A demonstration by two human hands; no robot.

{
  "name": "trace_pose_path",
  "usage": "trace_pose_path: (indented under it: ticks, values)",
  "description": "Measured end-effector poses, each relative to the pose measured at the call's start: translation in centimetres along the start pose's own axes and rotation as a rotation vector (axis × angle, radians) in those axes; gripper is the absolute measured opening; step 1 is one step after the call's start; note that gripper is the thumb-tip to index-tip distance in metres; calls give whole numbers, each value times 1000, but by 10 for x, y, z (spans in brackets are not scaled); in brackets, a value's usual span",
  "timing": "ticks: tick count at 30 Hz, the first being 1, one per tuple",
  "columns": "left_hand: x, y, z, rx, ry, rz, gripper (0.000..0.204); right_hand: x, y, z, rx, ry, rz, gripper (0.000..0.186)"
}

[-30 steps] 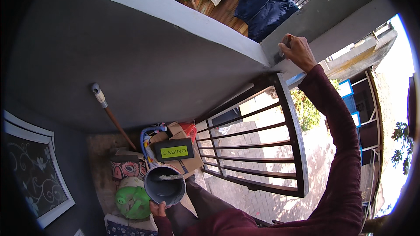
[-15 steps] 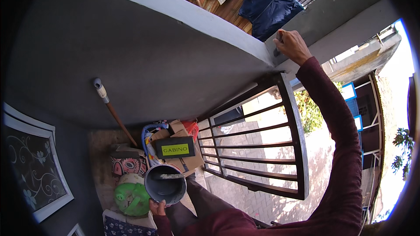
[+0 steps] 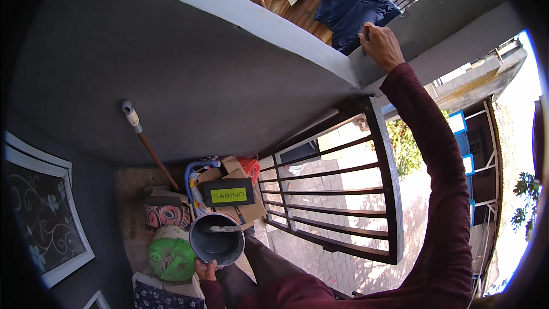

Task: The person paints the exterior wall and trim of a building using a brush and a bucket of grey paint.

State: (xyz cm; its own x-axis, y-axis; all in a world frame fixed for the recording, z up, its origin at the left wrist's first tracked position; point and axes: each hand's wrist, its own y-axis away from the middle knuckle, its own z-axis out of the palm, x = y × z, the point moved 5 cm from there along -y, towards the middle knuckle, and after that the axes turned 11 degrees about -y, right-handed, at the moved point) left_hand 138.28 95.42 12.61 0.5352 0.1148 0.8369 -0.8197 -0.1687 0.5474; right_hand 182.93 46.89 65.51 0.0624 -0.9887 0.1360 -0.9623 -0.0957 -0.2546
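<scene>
My left hand grips the rim of a round bucket low in the view, its inside coated grey. A flat, grey-smeared stick or blade reaches in over the bucket's right rim. My right arm is stretched far up and to the right. At its end my right hand is closed against the grey beam, near where it meets the wall ledge. Something small and dark shows between the fingers; its kind is hidden by the hand.
A dark barred gate stands below my right arm. Beneath the grey wall are a black box, cardboard, a green container and a leaning wooden pole. Blue trousers hang beyond the ledge.
My right hand has moved slightly up along the beam, still closed. The left hand and bucket are nearly where they were.
</scene>
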Motion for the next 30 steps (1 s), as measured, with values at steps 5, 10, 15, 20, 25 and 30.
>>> trace_pose_path:
  ticks: [5, 10, 15, 20, 25, 30]
  values:
    - [-2, -1, 4, 8, 33, 34, 46, 20, -9, 17, 55, 54, -59, 21]
    - [-12, 0, -3, -52, -7, -39, 45, 17, -19, 25, -21, 72, -31, 20]
    - [-7, 0, 0, -12, 44, 1, 42, 18, -27, 23, -32, 119, -76, 22]
    - [-3, 0, 0, -51, 10, -11, 41, 7, -24, 15, 60, 74, -101, 21]
    - [-10, -4, 3, -10, 59, -3, 40, 7, -23, -3, 123, 97, -52, 28]
    - [-27, -12, 2, -20, 63, 56, 40, 27, -22, 1, -64, -44, 46, 31]
